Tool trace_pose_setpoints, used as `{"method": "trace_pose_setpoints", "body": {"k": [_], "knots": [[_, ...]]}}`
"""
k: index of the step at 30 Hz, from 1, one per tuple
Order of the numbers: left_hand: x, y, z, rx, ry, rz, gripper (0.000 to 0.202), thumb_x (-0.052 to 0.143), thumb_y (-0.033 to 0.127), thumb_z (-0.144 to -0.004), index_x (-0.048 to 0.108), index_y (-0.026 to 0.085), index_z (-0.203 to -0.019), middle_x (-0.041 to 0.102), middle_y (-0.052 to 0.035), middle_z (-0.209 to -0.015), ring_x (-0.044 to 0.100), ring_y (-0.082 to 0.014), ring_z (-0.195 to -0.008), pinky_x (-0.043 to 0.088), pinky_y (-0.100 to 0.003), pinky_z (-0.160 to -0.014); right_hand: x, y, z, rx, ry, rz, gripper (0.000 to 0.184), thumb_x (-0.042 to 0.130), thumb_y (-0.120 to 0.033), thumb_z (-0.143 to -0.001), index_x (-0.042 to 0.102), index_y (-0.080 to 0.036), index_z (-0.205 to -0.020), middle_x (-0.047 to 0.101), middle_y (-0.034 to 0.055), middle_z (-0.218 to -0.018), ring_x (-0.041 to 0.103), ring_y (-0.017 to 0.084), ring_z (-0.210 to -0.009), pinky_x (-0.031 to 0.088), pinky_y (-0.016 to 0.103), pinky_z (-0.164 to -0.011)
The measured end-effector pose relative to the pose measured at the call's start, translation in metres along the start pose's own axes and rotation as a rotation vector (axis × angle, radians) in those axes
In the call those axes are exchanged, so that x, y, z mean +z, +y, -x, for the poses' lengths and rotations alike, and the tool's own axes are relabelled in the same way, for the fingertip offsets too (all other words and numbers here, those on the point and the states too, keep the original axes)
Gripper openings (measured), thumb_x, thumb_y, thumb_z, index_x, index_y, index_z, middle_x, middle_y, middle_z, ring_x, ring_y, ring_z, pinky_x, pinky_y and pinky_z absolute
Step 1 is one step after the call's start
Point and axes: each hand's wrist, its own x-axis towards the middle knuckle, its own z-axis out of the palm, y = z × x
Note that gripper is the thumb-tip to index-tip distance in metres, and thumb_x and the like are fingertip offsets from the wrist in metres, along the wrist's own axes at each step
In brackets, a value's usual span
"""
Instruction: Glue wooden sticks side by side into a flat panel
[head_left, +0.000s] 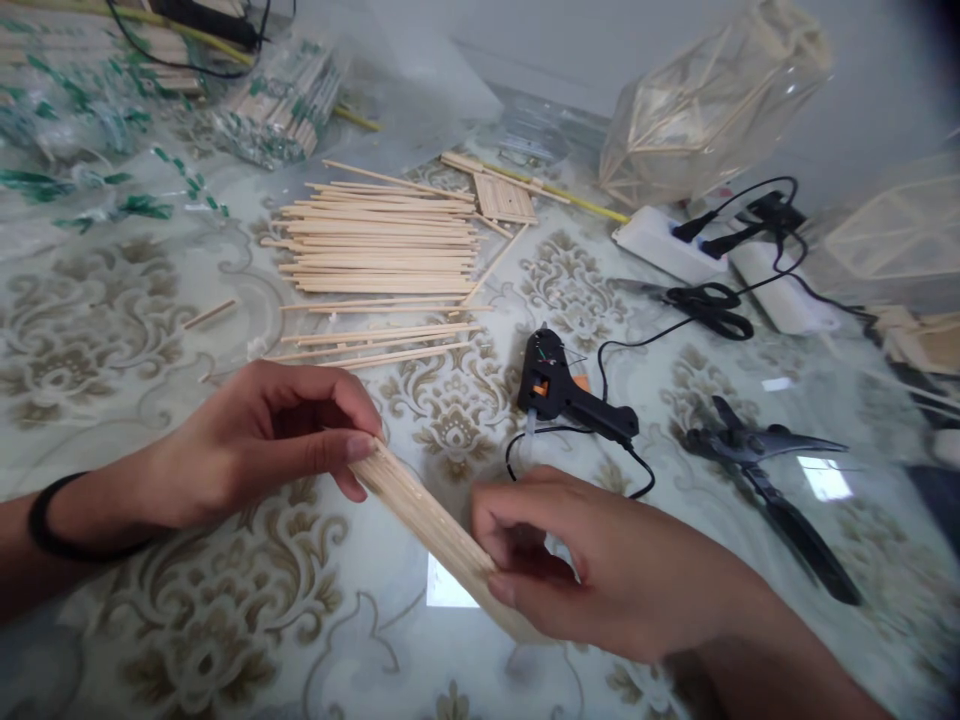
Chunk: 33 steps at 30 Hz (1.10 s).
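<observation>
A flat panel of pale wooden sticks (435, 530) lies side by side between my two hands, tilted above the table. My left hand (300, 430) pinches its upper left end between thumb and fingers. Lower down, my right hand (555, 560) grips the panel's other end, which is partly hidden behind the fingers. Just beyond my right hand rests a black hot glue gun (551, 375) on its side. Many loose wooden sticks (382, 240) lie in a row past my left hand, with a few set apart nearer to me.
At the right lie black-handled scissors (705, 300) and a cutter tool (765, 460). Behind them are a white power strip (667, 245) with cords and a stick-framed clear structure (705, 110). Bagged stick bundles (277, 105) sit at the back left. A small stick panel (504, 198) lies behind the sticks.
</observation>
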Motion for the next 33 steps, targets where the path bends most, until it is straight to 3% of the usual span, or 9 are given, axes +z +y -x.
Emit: {"method": "trace_pose_setpoints", "body": {"k": [5,11,18,25,30,33], "knots": [[-0.002,-0.001,0.000,0.016,-0.009,0.018,0.012,0.083,0.028,-0.093,0.079,0.018,-0.087,0.078,-0.0035,-0.083,0.078,-0.0139,-0.066,0.065,-0.017,-0.067,0.005,-0.001,0.000,0.011,0.089,0.035,0.015,0.064,-0.013,-0.082,0.056,-0.023,-0.089,0.054,-0.0084,-0.068,0.051,0.010,-0.060,0.041,0.023,-0.058],[-0.001,0.000,-0.001,0.011,-0.009,0.027,0.013,0.084,0.028,-0.093,0.078,0.017,-0.088,0.080,-0.0034,-0.083,0.080,-0.0151,-0.071,0.066,-0.016,-0.068,0.013,0.003,-0.001,0.062,0.086,-0.015,0.023,0.075,-0.023,-0.083,0.055,-0.022,-0.071,0.054,-0.0087,-0.059,0.049,0.007,-0.051,0.038,0.021,-0.052],[-0.001,0.000,0.000,0.014,-0.035,0.018,0.013,0.083,0.029,-0.094,0.078,0.017,-0.090,0.079,-0.0022,-0.085,0.080,-0.0146,-0.072,0.068,-0.019,-0.072,0.014,0.006,-0.004,-0.146,0.077,-0.080,0.034,0.071,-0.022,-0.089,0.048,-0.021,-0.064,0.038,-0.0102,-0.054,0.035,0.005,-0.048,0.027,0.022,-0.049],[-0.004,-0.003,-0.001,0.011,-0.061,0.047,0.013,0.083,0.029,-0.094,0.078,0.018,-0.090,0.079,-0.0021,-0.085,0.079,-0.0150,-0.071,0.068,-0.020,-0.070,0.019,0.008,-0.008,-0.176,0.082,-0.185,0.032,0.076,-0.021,-0.089,0.056,-0.019,-0.063,0.041,-0.0100,-0.053,0.037,0.005,-0.047,0.027,0.021,-0.048],[-0.002,-0.001,0.000,-0.009,-0.123,0.036,0.014,0.081,0.030,-0.096,0.079,0.018,-0.091,0.080,-0.0024,-0.084,0.081,-0.0148,-0.072,0.066,-0.016,-0.071,0.022,0.013,-0.014,-0.214,0.217,-0.103,0.034,0.076,-0.029,-0.096,0.062,-0.019,-0.066,0.042,-0.0091,-0.055,0.037,0.006,-0.050,0.029,0.022,-0.049],[0.000,0.001,0.000,-0.036,-0.119,0.036,0.012,0.081,0.028,-0.095,0.079,0.017,-0.089,0.080,-0.0024,-0.082,0.082,-0.0155,-0.071,0.065,-0.016,-0.070,0.015,0.015,-0.012,-0.204,0.281,-0.100,0.030,0.074,-0.028,-0.098,0.064,-0.019,-0.071,0.051,-0.0083,-0.056,0.043,0.005,-0.050,0.032,0.020,-0.049]]}}
